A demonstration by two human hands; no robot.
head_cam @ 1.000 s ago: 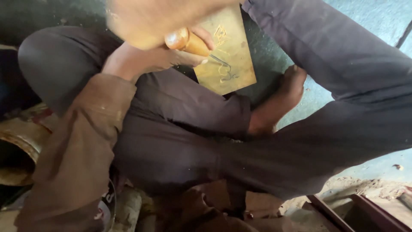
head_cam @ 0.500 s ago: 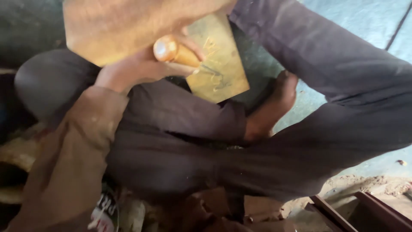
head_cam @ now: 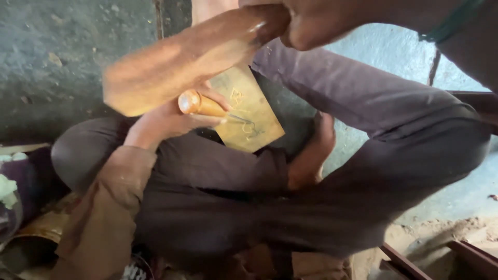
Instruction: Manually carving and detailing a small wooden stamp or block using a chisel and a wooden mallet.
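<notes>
My left hand grips a chisel with a rounded wooden handle. Its thin metal tip rests on a brass-coloured plate with scratched line marks, lying by my crossed legs. My right hand, a green band on its wrist, holds a long wooden mallet. The mallet is blurred by motion and hangs just above the chisel's handle end, hiding the plate's upper part. My bare foot lies to the right of the plate.
I sit cross-legged in dark trousers on a pale blue floor. A dark rough wall is at the upper left. A brass vessel sits at the lower left. Red-brown metal bars lie at the lower right on sandy dirt.
The mallet has swung in my right hand and now shows at full length over the chisel head. My left hand keeps the chisel on the plate. The view has shifted slightly.
</notes>
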